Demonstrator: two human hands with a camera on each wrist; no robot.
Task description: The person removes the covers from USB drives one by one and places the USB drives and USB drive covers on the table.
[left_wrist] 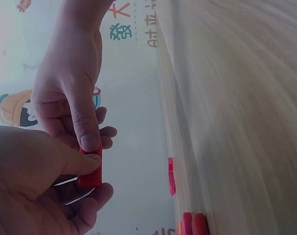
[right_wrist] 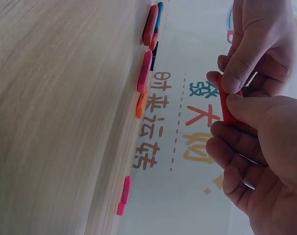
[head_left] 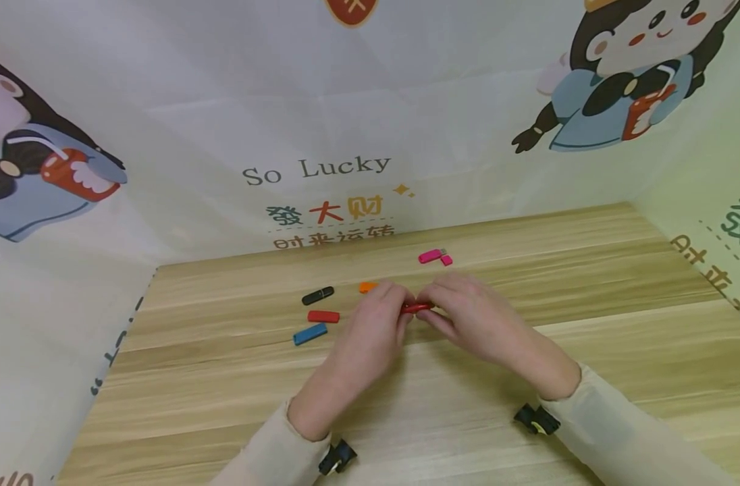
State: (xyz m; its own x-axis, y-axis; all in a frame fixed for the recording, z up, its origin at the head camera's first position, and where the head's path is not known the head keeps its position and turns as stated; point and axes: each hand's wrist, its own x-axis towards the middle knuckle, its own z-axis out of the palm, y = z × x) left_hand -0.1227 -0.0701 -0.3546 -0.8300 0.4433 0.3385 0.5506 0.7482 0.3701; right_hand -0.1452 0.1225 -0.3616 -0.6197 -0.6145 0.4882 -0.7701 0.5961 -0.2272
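Note:
A red USB stick [head_left: 416, 308] is held between both hands above the table. My left hand [head_left: 373, 320] pinches one end with thumb and fingers. At the other end, my right hand [head_left: 476, 317] pinches it between thumb and fingers. The thumbs lie close together along the red stick [left_wrist: 91, 174] in the left wrist view. Fingers cover much of it, so whether its cap is on cannot be told. In the right wrist view, the red stick [right_wrist: 227, 105] is upright between the two hands.
On the table [head_left: 589, 270] lie a black stick [head_left: 318, 295], a red one [head_left: 323, 316], a blue one [head_left: 310, 334] and a partly hidden orange one [head_left: 367, 287]. Farther back, a pink USB stick [head_left: 431, 256] shows its metal plug beside a pink cap [head_left: 446, 260]. Another pink stick [right_wrist: 144, 71] appears too.

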